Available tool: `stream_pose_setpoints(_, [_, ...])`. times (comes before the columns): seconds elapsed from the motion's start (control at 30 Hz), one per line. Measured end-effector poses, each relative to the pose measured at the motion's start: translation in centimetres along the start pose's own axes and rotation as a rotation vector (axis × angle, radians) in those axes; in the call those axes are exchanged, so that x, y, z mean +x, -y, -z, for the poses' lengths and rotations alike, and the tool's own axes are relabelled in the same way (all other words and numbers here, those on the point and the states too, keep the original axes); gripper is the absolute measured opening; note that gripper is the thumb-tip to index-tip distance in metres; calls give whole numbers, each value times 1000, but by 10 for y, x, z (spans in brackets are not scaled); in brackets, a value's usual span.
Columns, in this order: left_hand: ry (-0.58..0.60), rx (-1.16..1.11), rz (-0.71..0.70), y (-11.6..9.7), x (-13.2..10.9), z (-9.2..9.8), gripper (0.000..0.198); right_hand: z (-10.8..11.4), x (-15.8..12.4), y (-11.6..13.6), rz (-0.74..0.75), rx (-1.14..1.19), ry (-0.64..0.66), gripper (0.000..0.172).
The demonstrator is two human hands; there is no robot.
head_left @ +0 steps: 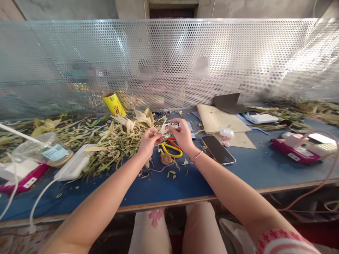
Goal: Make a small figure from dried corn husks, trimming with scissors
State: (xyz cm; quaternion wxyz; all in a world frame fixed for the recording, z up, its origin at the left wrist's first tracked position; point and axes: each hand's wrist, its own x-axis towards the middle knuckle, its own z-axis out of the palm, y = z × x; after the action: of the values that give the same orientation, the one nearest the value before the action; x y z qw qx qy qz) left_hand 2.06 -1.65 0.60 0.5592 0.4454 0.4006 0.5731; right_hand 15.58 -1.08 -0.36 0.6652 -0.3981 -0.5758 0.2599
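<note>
My left hand [149,141] and my right hand [183,135] meet over the middle of the blue table. Between their pinched fingertips is a small pale husk-like piece [163,129], partly hidden by the fingers. Just below lie scissors with yellow and red handles [173,154]; their blades cannot be seen. Nearer to me is a brown, roundish wad [166,159] with a thin strand trailing from it. Dried leaves and pale husks [106,155] are heaped to the left of my left hand. A light blue card [191,129] shows behind my right hand.
A phone [218,150], an earphone case [227,133] and brown paper [219,120] lie to the right. A yellow tube [114,104] leans before the perforated metal screen [169,49]. Power strips [296,151], a white power bank [75,164] and a plastic cup [54,150] flank the workspace.
</note>
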Motion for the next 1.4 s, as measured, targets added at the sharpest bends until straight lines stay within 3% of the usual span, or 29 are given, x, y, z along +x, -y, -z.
stream_pose_setpoints(0.07, [6, -17, 13, 0, -1, 0, 28, 0, -1, 3, 0, 35, -3, 24])
stream_pose_setpoints(0.17, [4, -50, 37, -2, -1, -1, 28, -2, -5, 4, 19, 88, 96, 24])
stream_pose_setpoints(0.3, [-15, -16, 33, -1, 0, 1, 29, -1, -9, 0, 160, -27, 229, 18])
stream_pose_setpoints(0.4, [44, 100, -59, 1, 0, 2, 30, 0, -9, -1, 292, -170, 254, 16])
stream_pose_setpoints(0.5, [139, 228, -180, 5, 0, 2, 28, 0, -8, 0, 314, -249, 240, 15])
stream_pose_setpoints(0.63, [176, 279, -238, 8, 0, 3, 25, -2, -7, 0, 218, -257, 195, 13])
stream_pose_setpoints(0.77, [182, 229, -199, 10, 0, 5, 24, -5, -8, -2, 119, -199, 190, 10])
stream_pose_setpoints(1.07, [107, 308, -220, 16, 6, 8, 25, -12, -13, -5, 59, -151, 206, 9])
stream_pose_setpoints(1.27, [68, 446, -332, 10, 2, 9, 23, -18, -13, -7, -297, 159, 101, 20])
stream_pose_setpoints(1.4, [80, 541, -382, 6, -1, 7, 22, -18, -12, -3, -520, 412, 193, 27])
